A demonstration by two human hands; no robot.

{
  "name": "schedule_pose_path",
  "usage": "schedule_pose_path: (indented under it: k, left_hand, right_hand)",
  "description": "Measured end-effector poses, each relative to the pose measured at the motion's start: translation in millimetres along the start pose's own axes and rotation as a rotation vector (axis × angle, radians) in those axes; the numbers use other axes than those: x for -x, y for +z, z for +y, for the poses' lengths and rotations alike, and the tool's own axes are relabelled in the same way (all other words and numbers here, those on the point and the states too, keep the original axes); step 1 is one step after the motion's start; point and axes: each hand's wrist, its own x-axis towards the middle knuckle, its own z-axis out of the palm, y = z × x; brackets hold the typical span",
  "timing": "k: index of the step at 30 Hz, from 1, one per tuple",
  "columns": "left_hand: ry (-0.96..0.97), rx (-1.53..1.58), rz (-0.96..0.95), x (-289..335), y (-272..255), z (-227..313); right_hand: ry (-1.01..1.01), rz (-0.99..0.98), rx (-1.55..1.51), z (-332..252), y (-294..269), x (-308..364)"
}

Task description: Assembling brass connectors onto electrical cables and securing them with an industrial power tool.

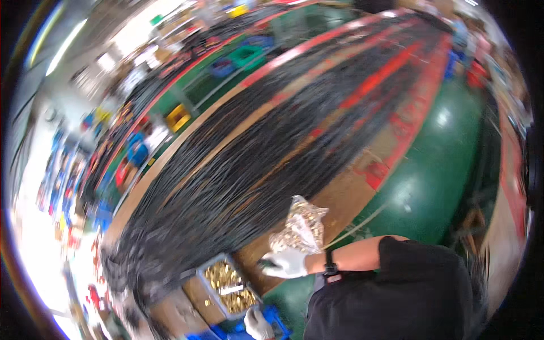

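My right hand (288,264), in a white glove with a dark band on the wrist, is over the table edge. Its thumb and fingers curl around a small dark thing that blur keeps me from making out. Just beyond it lies a clear plastic bag (306,224) of shiny, gold-coloured small pieces. My left hand (258,324), also white-gloved, is at the near corner of a grey tray (202,276); its fingers are smeared. Gold-coloured metal pieces (222,274) fill the tray, with a whitish strip across them. Beside the tray, long black cables (243,164) cover the table.
The long brown table (354,184) stretches away, with red patches along its edge. Green floor (416,198) runs to its right. Something blue (277,320) sits under the tray. A second bench with a yellow bin (178,118) stands at left. People (464,42) are far off at right.
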Motion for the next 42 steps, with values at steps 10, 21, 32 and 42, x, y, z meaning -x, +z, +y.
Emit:
schedule_pose_path:
  k: [10, 21, 32, 42]
  left_hand:
    - [0.482, -0.308, -0.256, -165, -81, 2]
    - [1.047, 0.186, -0.279, -231, -113, -57]
    - [0.928, 0.407, -0.081, -208, -116, -110]
    - [-0.233, 1.09, -1.464, -83, -107, -53]
  right_hand:
    - [0.064, 0.187, 0.05, -73, 116, -26]
    - [0.065, 0.136, -0.285, -205, 249, -35]
    - [0.112, 0.07, -0.288, -169, 308, -42]
    - [0.326, 0.266, -0.855, -194, 278, 42]
